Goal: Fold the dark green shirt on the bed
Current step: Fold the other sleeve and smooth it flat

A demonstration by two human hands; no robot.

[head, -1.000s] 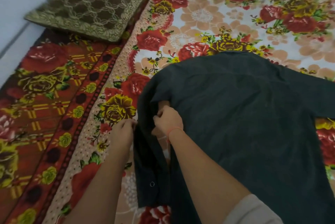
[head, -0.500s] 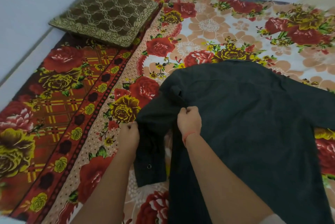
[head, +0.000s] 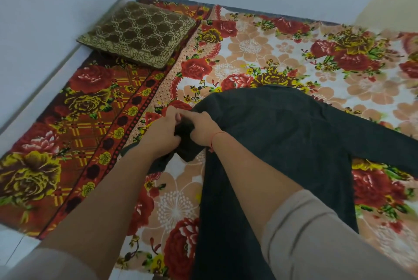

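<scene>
Two hands together, left hand point(head: 161, 131) and right hand point(head: 202, 129) each closed on dark green shirt point(head: 282, 144), floral bed point(head: 260, 48)

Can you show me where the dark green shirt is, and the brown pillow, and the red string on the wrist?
dark green shirt point(head: 282, 134): head view, on the flat back panel.
brown pillow point(head: 138, 33): head view, on the middle of its patterned top.
red string point(head: 216, 136): head view, on the strand across the right wrist.

We note both forearms extended forward, bare below pushed-up pale sleeves. The left hand point(head: 163, 131) and right hand point(head: 202, 129) sit just beside each other, fingers curled closed, thumbs nearly touching. A red thread circles the right wrist.
</scene>
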